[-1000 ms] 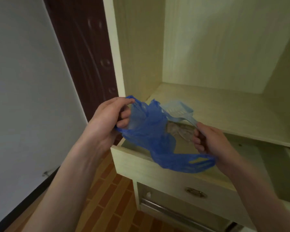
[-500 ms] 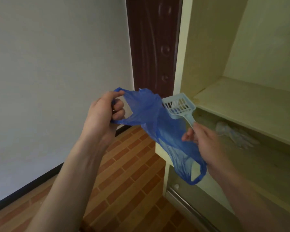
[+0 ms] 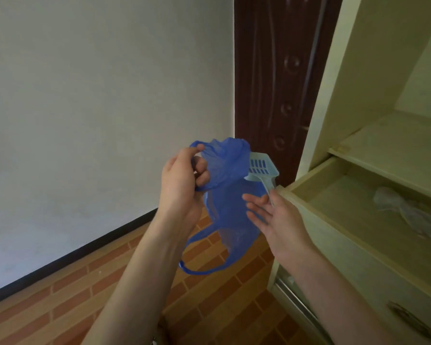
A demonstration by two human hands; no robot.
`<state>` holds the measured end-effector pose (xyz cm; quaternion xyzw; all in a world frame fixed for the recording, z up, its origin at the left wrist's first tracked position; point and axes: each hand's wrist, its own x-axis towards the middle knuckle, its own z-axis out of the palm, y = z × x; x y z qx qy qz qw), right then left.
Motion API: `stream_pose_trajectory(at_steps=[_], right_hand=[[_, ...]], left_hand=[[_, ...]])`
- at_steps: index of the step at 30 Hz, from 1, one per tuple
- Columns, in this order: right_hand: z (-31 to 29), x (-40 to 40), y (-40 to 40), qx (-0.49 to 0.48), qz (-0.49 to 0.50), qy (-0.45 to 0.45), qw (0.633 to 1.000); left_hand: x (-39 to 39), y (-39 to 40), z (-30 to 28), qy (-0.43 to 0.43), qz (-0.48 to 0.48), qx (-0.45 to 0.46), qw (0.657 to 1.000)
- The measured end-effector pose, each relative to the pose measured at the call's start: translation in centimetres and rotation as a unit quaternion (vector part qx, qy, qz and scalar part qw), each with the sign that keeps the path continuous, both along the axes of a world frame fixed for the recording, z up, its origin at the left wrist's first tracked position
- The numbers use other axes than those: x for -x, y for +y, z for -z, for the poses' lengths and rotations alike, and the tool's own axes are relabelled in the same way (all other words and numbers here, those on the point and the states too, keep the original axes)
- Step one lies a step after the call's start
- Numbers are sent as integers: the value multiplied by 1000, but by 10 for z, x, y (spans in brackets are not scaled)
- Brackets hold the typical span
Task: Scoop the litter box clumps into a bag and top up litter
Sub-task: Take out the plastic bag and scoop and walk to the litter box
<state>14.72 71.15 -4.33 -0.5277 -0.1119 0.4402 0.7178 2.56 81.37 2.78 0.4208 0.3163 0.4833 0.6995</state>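
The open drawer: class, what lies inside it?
Inside the open drawer lies crumpled clear plastic on its bare floor. The near front corner's floor is hidden behind the drawer's front panel.

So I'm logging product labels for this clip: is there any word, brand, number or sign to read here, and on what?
None: no readable text shows on the blue bag, the litter scoop, the open drawer, the dark door or the wall.

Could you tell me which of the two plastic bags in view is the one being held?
The blue bag, gripped by the left hand. The clear bag lies untouched in the open drawer.
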Motion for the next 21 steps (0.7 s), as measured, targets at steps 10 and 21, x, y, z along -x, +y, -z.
stream_pose_trajectory(at_steps=[10, 21], right_hand=[[31, 9, 54, 99, -19, 3, 995], [67, 8, 107, 181, -68, -53, 980]], left_hand=[[12, 42, 33, 61, -31, 22, 997], [15, 111, 94, 352, -99, -84, 927]])
